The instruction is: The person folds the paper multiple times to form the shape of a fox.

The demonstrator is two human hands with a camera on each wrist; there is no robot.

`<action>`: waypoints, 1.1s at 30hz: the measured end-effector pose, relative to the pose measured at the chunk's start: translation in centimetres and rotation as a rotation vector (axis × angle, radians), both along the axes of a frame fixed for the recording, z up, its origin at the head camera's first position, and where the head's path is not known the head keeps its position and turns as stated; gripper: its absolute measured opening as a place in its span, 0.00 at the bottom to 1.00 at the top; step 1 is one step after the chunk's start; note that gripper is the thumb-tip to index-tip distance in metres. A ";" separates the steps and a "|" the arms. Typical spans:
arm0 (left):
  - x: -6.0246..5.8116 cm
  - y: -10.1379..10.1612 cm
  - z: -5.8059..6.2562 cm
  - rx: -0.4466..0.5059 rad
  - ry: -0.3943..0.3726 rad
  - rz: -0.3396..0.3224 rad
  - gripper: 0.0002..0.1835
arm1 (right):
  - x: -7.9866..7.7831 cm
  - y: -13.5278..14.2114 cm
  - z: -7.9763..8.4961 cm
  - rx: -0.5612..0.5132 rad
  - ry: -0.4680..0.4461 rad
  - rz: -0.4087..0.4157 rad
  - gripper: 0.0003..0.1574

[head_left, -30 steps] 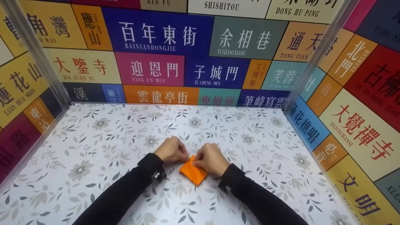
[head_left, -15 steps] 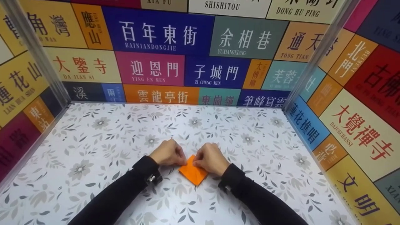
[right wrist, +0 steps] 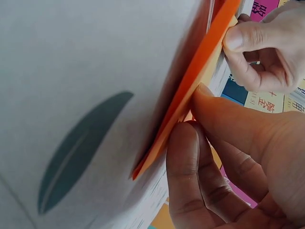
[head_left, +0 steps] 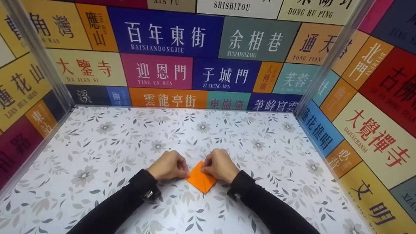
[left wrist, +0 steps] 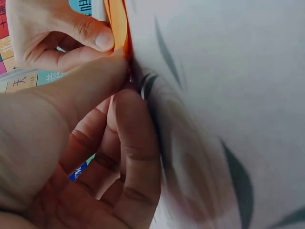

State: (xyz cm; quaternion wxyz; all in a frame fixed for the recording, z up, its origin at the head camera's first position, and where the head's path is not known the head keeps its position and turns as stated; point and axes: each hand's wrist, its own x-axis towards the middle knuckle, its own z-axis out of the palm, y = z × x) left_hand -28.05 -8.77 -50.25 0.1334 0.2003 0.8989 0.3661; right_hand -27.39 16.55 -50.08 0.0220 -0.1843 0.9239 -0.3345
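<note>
A small square of folded orange paper (head_left: 198,182) lies on the patterned surface, one corner toward the person. A crease line shows on its front half. At its left corner, my left hand (head_left: 167,165) pinches the paper between thumb and index finger. My right hand (head_left: 222,165) pinches the upper right edge. In the right wrist view the paper (right wrist: 188,90) is seen edge-on, with layers slightly parted and my right thumb on top. From the left wrist view, only a strip of paper (left wrist: 119,24) shows past my left thumb.
The white tabletop (head_left: 130,130) has a grey flower and leaf print. Upright panels with coloured name signs enclose it at the back (head_left: 165,35), left (head_left: 19,87) and right (head_left: 373,130). Black sleeves with wrist straps cover both forearms.
My left hand has slid from the paper's far corner down the upper left edge to the left corner. The right hand and the paper stay almost in place.
</note>
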 end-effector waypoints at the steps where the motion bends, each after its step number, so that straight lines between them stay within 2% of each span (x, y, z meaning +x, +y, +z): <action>1: 0.1 -0.1 0.0 -0.008 -0.004 0.001 0.09 | 0.0 0.0 0.0 -0.003 -0.001 -0.001 0.06; 6: 0.5 -0.4 0.1 -0.030 -0.035 0.018 0.10 | 0.0 0.3 0.0 -0.012 -0.015 -0.007 0.06; 15: 0.5 -0.5 0.4 -0.024 -0.016 0.030 0.12 | 0.1 0.3 0.0 -0.030 -0.031 -0.006 0.05; 23: 0.3 -0.4 0.5 -0.052 -0.059 0.086 0.12 | 0.1 0.2 0.1 -0.021 0.002 -0.010 0.06; 33: 0.6 -1.2 0.2 0.028 -0.108 0.043 0.10 | 0.0 0.1 0.0 -0.004 -0.009 -0.010 0.07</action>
